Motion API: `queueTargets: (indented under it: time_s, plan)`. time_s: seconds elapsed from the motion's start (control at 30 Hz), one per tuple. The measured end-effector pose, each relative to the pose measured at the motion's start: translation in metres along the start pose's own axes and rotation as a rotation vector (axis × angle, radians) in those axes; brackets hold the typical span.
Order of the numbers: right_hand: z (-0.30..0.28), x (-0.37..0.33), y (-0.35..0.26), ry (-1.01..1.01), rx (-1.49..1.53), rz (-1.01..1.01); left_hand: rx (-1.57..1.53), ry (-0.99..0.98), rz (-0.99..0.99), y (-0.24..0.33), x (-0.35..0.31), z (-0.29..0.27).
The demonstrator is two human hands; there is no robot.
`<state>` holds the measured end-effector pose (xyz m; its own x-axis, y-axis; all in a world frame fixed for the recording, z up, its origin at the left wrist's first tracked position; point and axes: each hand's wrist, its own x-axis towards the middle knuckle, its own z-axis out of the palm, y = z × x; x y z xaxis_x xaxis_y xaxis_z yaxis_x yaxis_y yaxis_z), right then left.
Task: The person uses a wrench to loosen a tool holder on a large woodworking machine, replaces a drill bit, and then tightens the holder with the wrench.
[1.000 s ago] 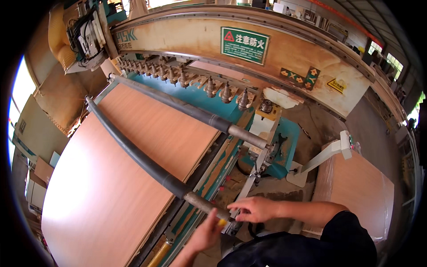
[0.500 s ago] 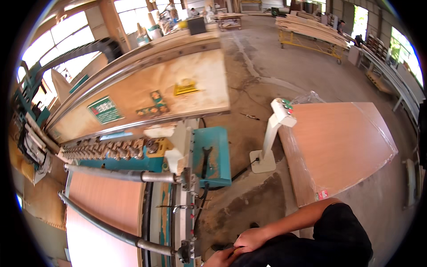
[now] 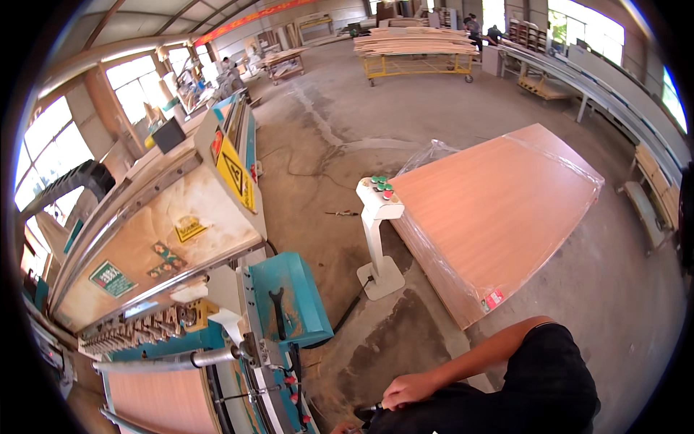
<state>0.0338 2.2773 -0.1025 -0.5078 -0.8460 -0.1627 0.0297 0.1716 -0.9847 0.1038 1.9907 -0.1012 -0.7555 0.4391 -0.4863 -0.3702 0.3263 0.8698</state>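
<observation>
My right hand [image 3: 406,390] rests low over my dark clothing, its fingers curled inward. What they hold, if anything, is hidden. Only a sliver of my left hand [image 3: 345,429] shows at the lower edge, its fingers mostly cut off. To the left of my hands is a large teal and white machine with a row of metal spindles [image 3: 137,331], rollers [image 3: 166,361] and a wood-coloured panel [image 3: 163,394] under them. A dark open-ended wrench [image 3: 277,311] lies on the machine's teal end cover [image 3: 307,293].
A white pedestal [image 3: 373,235] with green and red buttons stands ahead. Beside it lies a stack of wood-coloured panels [image 3: 499,210], partly wrapped in clear film. A cable [image 3: 350,318] crosses the floor. Farther back are a yellow cart [image 3: 416,66] of boards and people [image 3: 473,29].
The view has swung right, so the machine, pedestal and panel stack sit farther left. My hands were together at my lap; now the right one shows apart from the left.
</observation>
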Motion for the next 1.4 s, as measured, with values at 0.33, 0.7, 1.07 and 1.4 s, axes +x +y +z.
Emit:
queueTargets:
  time_s: [0.33,0.7,1.07,1.4]
  plan:
    - [0.008,0.053,-0.032,0.095,0.316,0.075,0.960,0.489,0.941,0.114,0.045,-0.001]
    - [-0.041,0.108,-0.080,-0.359,-0.182,0.062,0.838,0.239,0.822,0.101,0.005,-0.073]
    - [-0.040,0.245,-0.128,-0.316,-0.401,0.185,0.675,0.604,0.874,0.023,-0.028,-0.197]
    - [-0.120,0.467,-0.250,0.233,-1.532,-0.288,0.312,1.181,0.336,-0.107,-0.081,-0.286]
